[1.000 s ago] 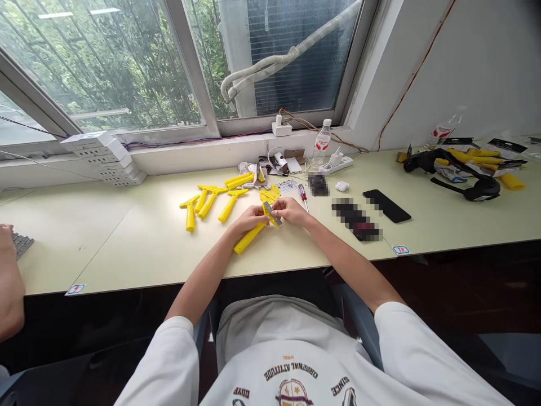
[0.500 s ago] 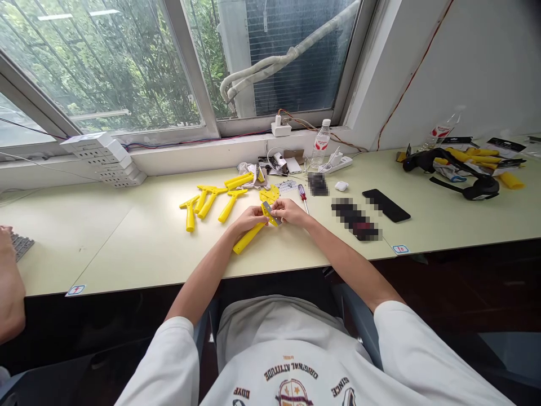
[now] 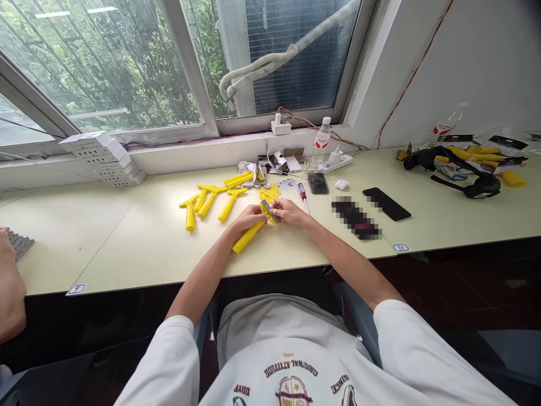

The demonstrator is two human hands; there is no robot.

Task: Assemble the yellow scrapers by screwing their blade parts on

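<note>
My left hand (image 3: 248, 217) is closed round the head end of a yellow scraper (image 3: 247, 238), whose handle slants down toward the table's front edge. Across the scraper's head lies a flat grey metal blade (image 3: 265, 207). The fingers of my right hand (image 3: 291, 212) pinch this blade from the right and partly cover it. Just behind my hands are flat yellow pieces (image 3: 269, 193). To the right of them a screwdriver (image 3: 302, 192) with a red and blue handle rests on the table. More yellow scraper handles (image 3: 210, 204) lie to the left.
A water bottle (image 3: 322, 142) stands at the back beside a white power strip (image 3: 339, 162). On the right are a black phone-like slab (image 3: 389, 204) and a black headset (image 3: 460, 169). White boxes (image 3: 105, 160) are stacked by the window. Another person's arm (image 3: 9, 287) reaches in at far left.
</note>
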